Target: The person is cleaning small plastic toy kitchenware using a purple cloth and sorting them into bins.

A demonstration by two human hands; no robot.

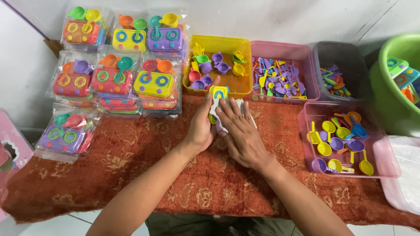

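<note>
The person is packing a yellow toy stove (218, 92) into a clear bag (236, 109) on the red surface (144, 144), just before the yellow tub (218, 43). The left hand (202, 124) grips the stove's side; the right hand (239, 131) lies flat, fingers spread, pressing the bag. Sliding it in looks to need a steady bag mouth. The yellow tub holds cups, the pink bin (280, 47) utensils, the near bin (306, 126) pans.

Glossy clear film is noted on the packaged toy stoves (111, 81); the red patterned cloth (144, 170) is seen as matt, woven, rough.
</note>
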